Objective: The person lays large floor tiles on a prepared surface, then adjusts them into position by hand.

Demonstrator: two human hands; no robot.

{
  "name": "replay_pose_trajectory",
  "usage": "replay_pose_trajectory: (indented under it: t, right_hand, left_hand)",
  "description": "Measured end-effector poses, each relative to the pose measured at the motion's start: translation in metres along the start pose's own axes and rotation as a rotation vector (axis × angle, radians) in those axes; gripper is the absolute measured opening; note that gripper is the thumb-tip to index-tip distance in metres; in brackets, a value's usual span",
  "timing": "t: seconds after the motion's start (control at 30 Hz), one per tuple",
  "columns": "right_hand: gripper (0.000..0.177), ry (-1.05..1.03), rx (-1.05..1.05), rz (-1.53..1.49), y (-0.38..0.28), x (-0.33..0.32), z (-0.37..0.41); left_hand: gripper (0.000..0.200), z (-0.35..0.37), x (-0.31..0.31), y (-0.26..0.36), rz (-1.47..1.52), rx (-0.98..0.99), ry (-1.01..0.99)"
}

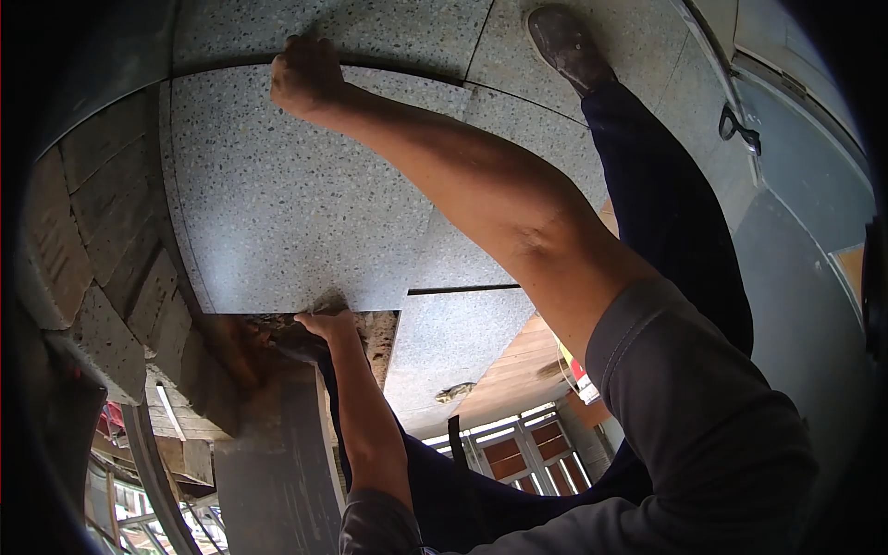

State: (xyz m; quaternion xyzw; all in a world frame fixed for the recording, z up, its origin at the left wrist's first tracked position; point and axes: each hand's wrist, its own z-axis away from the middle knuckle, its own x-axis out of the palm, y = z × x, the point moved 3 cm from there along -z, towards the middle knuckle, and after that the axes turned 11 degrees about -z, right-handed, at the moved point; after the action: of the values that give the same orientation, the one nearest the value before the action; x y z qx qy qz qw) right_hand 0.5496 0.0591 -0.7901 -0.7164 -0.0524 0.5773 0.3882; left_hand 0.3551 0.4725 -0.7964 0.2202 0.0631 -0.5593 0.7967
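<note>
Plainly, the speckled slab [277, 203] lies on the floor between our two hands, nearly level with the laid slabs [444, 342] beside it. Our right hand [305, 74] has its grip clamped over one edge. Our left hand [326, 324] has its grip hooked on the opposite edge, with bare brown mortar [264, 338] just beneath it. We judge the slab placed but not yet seated, its joints left to align. Brick paving [92, 231] borders it.

Bricks [102, 240] left of tile [277, 213], shoe [566, 46] behind
</note>
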Motion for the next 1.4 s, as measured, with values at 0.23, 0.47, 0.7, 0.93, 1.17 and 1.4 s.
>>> replay_pose_trajectory:
  t: [0.23, 0.47, 0.7, 0.93, 1.17, 1.4]
  right_hand:
    - [0.011, 0.092, -0.058, -0.062, -0.002, 0.008, -0.004]
    - [0.011, 0.080, -0.135, -0.073, -0.012, 0.001, -0.005]
    - [0.010, 0.068, -0.146, -0.103, -0.010, 0.005, -0.006]
    - [0.017, 0.051, -0.116, -0.014, -0.010, 0.001, 0.001]
    - [0.018, 0.070, -0.116, 0.021, -0.010, 0.007, 0.005]
    - [0.024, 0.087, -0.093, 0.089, -0.014, -0.005, 0.008]
  left_hand:
    - [0.081, 0.005, 0.013, -0.005, 0.013, 0.025, -0.023]
    - [0.083, 0.003, 0.008, -0.007, 0.026, 0.057, -0.062]
    - [0.092, -0.002, -0.003, -0.007, -0.002, 0.042, -0.063]
    - [0.095, 0.024, 0.013, 0.009, -0.035, 0.012, -0.017]
    - [0.089, 0.001, 0.006, 0.005, 0.004, 0.010, -0.096]
    - [0.085, -0.010, -0.001, 0.007, -0.039, 0.013, -0.112]
